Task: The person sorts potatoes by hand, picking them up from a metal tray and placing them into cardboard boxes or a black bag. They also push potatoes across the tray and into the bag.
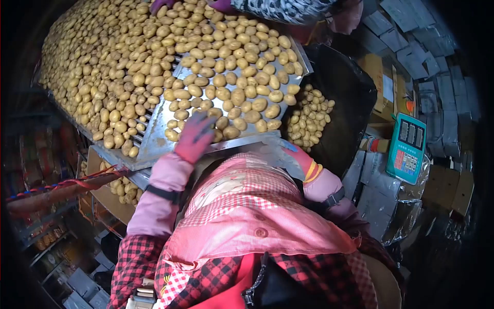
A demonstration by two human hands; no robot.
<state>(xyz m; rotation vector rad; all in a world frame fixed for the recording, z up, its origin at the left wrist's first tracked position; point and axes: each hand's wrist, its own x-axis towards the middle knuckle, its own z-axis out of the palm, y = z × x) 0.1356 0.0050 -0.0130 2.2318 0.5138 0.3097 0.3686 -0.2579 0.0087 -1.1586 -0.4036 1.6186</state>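
Note:
Many yellow potatoes (236, 97) lie spread over a sloping metal tray (154, 135). My left hand (195, 135), in a pink glove with grey fingers, reaches onto the tray's near side. Its fingers are spread among the potatoes there, touching them. At the tray's near right corner is my right hand (299, 156), in a pink glove with bluish fingers and a yellow cuff. Its fingers stretch out to the left along the grey metal edge, with no potato in them.
A larger potato heap (103, 67) rests on bars at left. Right of the tray, a black container (342, 87) holds small potatoes (310, 116). Further right are a green digital scale (406, 149) and cardboard boxes (378, 85). Another person's patterned sleeve (288, 7) reaches in at the top.

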